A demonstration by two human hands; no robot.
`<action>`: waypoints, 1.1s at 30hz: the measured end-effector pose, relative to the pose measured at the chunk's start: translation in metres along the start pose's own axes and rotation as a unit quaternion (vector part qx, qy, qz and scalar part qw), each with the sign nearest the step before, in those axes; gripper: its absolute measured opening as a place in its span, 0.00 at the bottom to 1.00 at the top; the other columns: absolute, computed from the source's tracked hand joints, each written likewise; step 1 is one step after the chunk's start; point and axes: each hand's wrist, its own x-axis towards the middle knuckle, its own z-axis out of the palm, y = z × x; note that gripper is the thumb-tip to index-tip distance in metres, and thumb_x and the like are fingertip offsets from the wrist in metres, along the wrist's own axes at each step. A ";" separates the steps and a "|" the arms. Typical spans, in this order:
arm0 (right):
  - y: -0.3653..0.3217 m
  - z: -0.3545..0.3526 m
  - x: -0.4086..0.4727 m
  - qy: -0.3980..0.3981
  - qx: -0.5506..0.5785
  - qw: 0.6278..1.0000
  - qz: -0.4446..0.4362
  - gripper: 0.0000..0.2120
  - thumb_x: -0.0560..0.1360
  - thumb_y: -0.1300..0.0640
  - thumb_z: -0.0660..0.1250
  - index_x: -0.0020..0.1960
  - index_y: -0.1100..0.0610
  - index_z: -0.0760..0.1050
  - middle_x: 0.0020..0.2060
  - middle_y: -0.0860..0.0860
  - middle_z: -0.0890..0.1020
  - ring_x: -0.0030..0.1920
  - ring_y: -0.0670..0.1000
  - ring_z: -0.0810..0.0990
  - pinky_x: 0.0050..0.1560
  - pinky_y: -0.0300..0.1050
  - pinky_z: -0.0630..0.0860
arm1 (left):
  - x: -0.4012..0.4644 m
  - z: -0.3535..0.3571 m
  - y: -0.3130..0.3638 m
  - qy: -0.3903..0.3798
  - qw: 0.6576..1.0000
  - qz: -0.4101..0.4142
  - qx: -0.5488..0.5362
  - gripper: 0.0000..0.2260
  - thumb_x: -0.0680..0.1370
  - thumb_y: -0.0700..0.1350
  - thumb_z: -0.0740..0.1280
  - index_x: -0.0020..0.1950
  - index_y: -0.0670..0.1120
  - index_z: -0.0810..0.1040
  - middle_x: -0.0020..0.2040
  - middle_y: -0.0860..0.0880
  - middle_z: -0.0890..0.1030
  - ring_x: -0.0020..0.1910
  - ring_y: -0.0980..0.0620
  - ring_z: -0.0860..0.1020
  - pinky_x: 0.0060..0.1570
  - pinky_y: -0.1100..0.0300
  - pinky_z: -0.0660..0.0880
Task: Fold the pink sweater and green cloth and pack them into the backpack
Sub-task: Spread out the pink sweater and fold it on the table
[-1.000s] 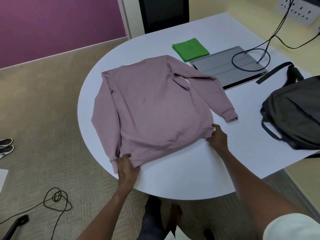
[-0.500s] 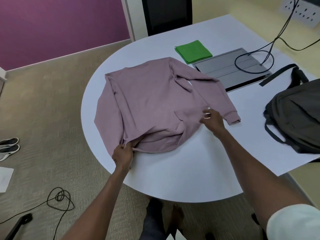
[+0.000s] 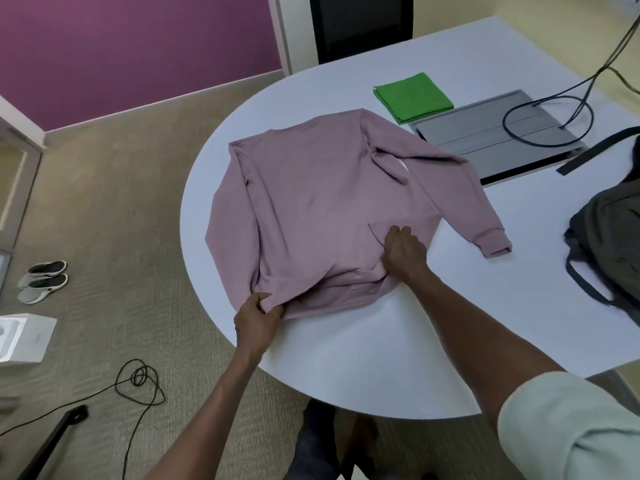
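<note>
No legible brand, label or writing shows on any item; a white box [image 3: 24,337] at the left edge carries marks too small to read. The pink sweater [image 3: 325,209] lies spread at frame centre on the white round-ended table [image 3: 363,358], with the left hand [image 3: 258,320] pinching its lower-left hem corner and the right hand [image 3: 403,251] gripping a raised fold of fabric near the lower right hem. The folded green cloth [image 3: 414,97] lies at upper centre just beside a grey flat case [image 3: 491,140] carrying a looped black cable [image 3: 547,119], the dark backpack [image 3: 609,244] lies at the right edge, and the room shows beige carpet [image 3: 114,220], a purple wall [image 3: 138,46] at upper left and a pair of shoes [image 3: 43,280] at left.
</note>
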 end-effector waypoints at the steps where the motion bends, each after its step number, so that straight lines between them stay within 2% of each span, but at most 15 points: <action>1: 0.003 0.001 0.000 -0.006 -0.007 1.000 -0.009 0.18 0.78 0.61 0.50 0.59 0.66 0.73 0.55 0.64 0.77 0.54 0.64 0.79 0.53 0.53 0.75 | 0.001 -0.004 0.000 0.003 1.000 0.002 0.008 0.07 0.75 0.44 0.69 0.52 0.51 0.77 0.40 0.47 0.82 0.38 0.50 0.80 0.35 0.62 0.74; 4: 0.017 -0.002 -0.001 0.015 0.013 1.000 0.022 0.12 0.77 0.64 0.57 0.54 0.63 0.78 0.54 0.63 0.81 0.55 0.63 0.80 0.54 0.51 0.75 | 0.007 -0.012 -0.001 0.015 1.000 0.007 0.023 0.09 0.75 0.42 0.68 0.54 0.51 0.78 0.39 0.50 0.81 0.40 0.49 0.80 0.36 0.62 0.72; 7: 0.035 -0.016 -0.010 0.056 0.084 0.984 0.148 0.10 0.74 0.62 0.63 0.51 0.64 0.79 0.51 0.64 0.82 0.53 0.65 0.81 0.51 0.51 0.76 | 0.016 -0.016 -0.003 0.026 0.999 -0.008 0.042 0.11 0.75 0.41 0.66 0.57 0.47 0.80 0.42 0.50 0.82 0.41 0.50 0.78 0.40 0.60 0.70; 10: 0.064 -0.031 -0.033 0.122 0.192 0.923 0.310 0.13 0.74 0.59 0.61 0.53 0.63 0.78 0.54 0.64 0.81 0.55 0.66 0.79 0.51 0.53 0.74 | 0.018 -0.021 -0.003 0.035 0.997 0.006 0.069 0.14 0.76 0.38 0.64 0.59 0.45 0.82 0.47 0.47 0.82 0.40 0.53 0.76 0.44 0.62 0.69; 12: 0.085 -0.031 -0.053 0.146 0.240 0.878 0.388 0.15 0.76 0.60 0.58 0.57 0.65 0.77 0.57 0.66 0.79 0.57 0.67 0.78 0.54 0.56 0.75 | 0.017 -0.025 -0.008 0.026 0.995 0.019 0.090 0.16 0.75 0.36 0.62 0.59 0.46 0.82 0.49 0.46 0.84 0.36 0.57 0.76 0.37 0.68 0.70; 15: 0.112 -0.003 -0.084 0.067 0.294 0.836 0.458 0.19 0.74 0.55 0.59 0.56 0.69 0.77 0.51 0.66 0.82 0.52 0.66 0.82 0.55 0.54 0.78 | 0.013 -0.026 -0.026 -0.019 0.993 0.021 0.118 0.19 0.73 0.33 0.61 0.60 0.46 0.80 0.51 0.44 0.83 0.35 0.55 0.79 0.32 0.72 0.75; 17: 0.123 0.009 -0.097 0.038 0.320 0.818 0.476 0.19 0.70 0.55 0.58 0.49 0.68 0.78 0.38 0.63 0.84 0.39 0.61 0.84 0.49 0.54 0.82 | 0.012 -0.023 -0.038 -0.060 0.985 0.033 0.161 0.18 0.73 0.35 0.65 0.62 0.45 0.78 0.52 0.43 0.83 0.41 0.50 0.81 0.42 0.60 0.79; 19: 0.127 0.009 -0.098 0.021 0.337 0.816 0.469 0.14 0.72 0.59 0.60 0.46 0.68 0.78 0.29 0.60 0.81 0.29 0.56 0.82 0.39 0.46 0.81 | 0.012 -0.019 -0.044 -0.113 0.966 0.043 0.227 0.20 0.74 0.39 0.71 0.65 0.43 0.76 0.54 0.43 0.81 0.47 0.48 0.78 0.45 0.59 0.73; 21: 0.127 0.008 -0.089 0.023 0.350 0.823 0.448 0.17 0.72 0.54 0.60 0.45 0.67 0.78 0.31 0.60 0.82 0.31 0.57 0.82 0.41 0.45 0.79 | 0.012 -0.015 -0.047 -0.160 0.956 0.028 0.246 0.26 0.72 0.45 0.76 0.67 0.43 0.74 0.59 0.42 0.78 0.53 0.45 0.77 0.48 0.59 0.71; 24: 0.123 0.012 -0.074 -0.014 0.347 0.859 0.375 0.21 0.67 0.41 0.62 0.44 0.58 0.77 0.43 0.57 0.80 0.46 0.58 0.80 0.51 0.48 0.74 | 0.014 -0.011 -0.048 -0.197 0.964 -0.027 0.174 0.36 0.65 0.57 0.81 0.67 0.47 0.72 0.61 0.47 0.74 0.59 0.47 0.75 0.50 0.58 0.70; 26: 0.113 0.010 -0.068 -0.038 0.359 0.863 0.353 0.16 0.68 0.45 0.69 0.42 0.58 0.74 0.41 0.57 0.77 0.43 0.58 0.78 0.47 0.52 0.76 | 0.016 -0.007 -0.050 -0.187 0.975 -0.073 0.099 0.35 0.63 0.64 0.79 0.62 0.48 0.72 0.59 0.50 0.74 0.57 0.48 0.77 0.49 0.56 0.73; 28: 0.106 0.002 -0.066 -0.027 0.434 0.815 0.382 0.11 0.68 0.58 0.72 0.37 0.62 0.71 0.36 0.59 0.76 0.34 0.56 0.75 0.39 0.51 0.76 | 0.015 -0.003 -0.053 -0.118 0.989 -0.078 0.046 0.26 0.67 0.60 0.78 0.57 0.46 0.77 0.56 0.48 0.79 0.52 0.48 0.79 0.48 0.55 0.75; 31: 0.112 -0.007 -0.060 0.063 0.589 0.672 0.445 0.06 0.68 0.70 0.67 0.35 0.63 0.72 0.35 0.60 0.76 0.33 0.54 0.75 0.35 0.50 0.78 | 0.010 0.001 -0.052 -0.001 0.995 -0.082 -0.050 0.13 0.73 0.46 0.76 0.54 0.45 0.79 0.52 0.44 0.82 0.47 0.47 0.82 0.52 0.52 0.79; 32: 0.119 -0.011 -0.058 0.096 0.607 0.649 0.449 0.07 0.68 0.71 0.67 0.35 0.62 0.72 0.33 0.59 0.77 0.36 0.55 0.76 0.33 0.47 0.79 | 0.008 0.001 -0.051 0.013 0.994 -0.085 -0.073 0.12 0.74 0.43 0.75 0.55 0.45 0.79 0.51 0.45 0.82 0.47 0.46 0.82 0.53 0.51 0.79; 33: 0.125 -0.017 -0.058 0.108 0.601 0.658 0.441 0.09 0.70 0.71 0.66 0.35 0.60 0.71 0.31 0.55 0.78 0.40 0.55 0.77 0.33 0.45 0.80 | 0.007 0.000 -0.051 0.016 0.994 -0.081 -0.069 0.12 0.74 0.41 0.74 0.55 0.45 0.78 0.51 0.45 0.81 0.48 0.46 0.82 0.53 0.52 0.79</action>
